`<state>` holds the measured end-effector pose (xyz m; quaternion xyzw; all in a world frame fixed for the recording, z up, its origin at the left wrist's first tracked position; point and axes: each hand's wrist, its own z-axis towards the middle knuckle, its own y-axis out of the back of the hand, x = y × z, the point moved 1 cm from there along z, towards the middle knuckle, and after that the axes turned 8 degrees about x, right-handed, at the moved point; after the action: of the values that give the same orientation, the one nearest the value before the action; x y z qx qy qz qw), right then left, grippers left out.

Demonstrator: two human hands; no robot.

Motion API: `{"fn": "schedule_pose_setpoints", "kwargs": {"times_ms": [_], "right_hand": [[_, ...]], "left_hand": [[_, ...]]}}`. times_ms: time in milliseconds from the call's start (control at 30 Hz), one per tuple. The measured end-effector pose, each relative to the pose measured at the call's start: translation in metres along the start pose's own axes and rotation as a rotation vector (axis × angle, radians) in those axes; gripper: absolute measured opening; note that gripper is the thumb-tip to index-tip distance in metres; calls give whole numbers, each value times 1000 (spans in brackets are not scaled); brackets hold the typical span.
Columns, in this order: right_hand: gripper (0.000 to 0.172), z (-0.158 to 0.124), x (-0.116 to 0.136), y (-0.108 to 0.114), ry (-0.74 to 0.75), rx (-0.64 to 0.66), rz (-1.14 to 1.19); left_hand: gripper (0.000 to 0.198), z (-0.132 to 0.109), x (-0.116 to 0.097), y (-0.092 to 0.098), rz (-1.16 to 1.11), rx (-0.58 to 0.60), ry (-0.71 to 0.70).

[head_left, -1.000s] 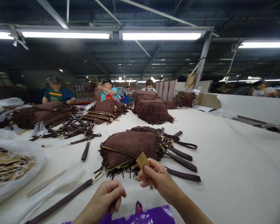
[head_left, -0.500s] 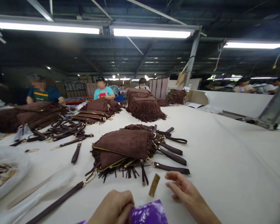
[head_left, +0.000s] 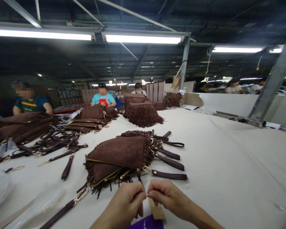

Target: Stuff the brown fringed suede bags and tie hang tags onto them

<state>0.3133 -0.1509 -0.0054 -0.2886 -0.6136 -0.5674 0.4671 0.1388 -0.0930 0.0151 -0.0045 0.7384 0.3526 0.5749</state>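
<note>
My left hand [head_left: 128,202] and my right hand [head_left: 168,197] meet at the bottom centre, fingertips pinched close together on something too small to make out. Below the fingers is a small tan tag [head_left: 158,212], partly covered by my right hand. Under it lies a purple packet [head_left: 147,222], cut off by the lower edge. Just beyond my hands sits a stack of brown fringed bags [head_left: 121,151] with gold zips, and dark wrist straps [head_left: 169,175] stick out to its right.
A long strap [head_left: 59,214] and clear plastic [head_left: 43,203] lie at the lower left. Loose straps [head_left: 69,165] and bag piles [head_left: 143,109] stand farther back on the white table [head_left: 224,159]. People [head_left: 103,97] are across it. A metal post [head_left: 271,79] rises at right.
My right hand has moved left and closed beside my left hand. The tan tag now sits under my fingers, and less of the purple packet shows. The view has turned slightly right.
</note>
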Motion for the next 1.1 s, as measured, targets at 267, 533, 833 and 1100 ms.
{"fn": "schedule_pose_setpoints", "kwargs": {"times_ms": [267,533,833,1100], "right_hand": [[15,45,-39,44,82,-16,-534],[13,36,-35,45,151,-78,-270],[19,29,-12,9,338,43,-128],[27,24,-15,27,214,-133,110]], "left_hand": [[45,56,23,-23,-436,-56,66],[59,59,62,-15,-768,-301,110],[54,61,31,-36,-1128,-511,100],[32,51,29,-21,-1118,-419,61]]}}
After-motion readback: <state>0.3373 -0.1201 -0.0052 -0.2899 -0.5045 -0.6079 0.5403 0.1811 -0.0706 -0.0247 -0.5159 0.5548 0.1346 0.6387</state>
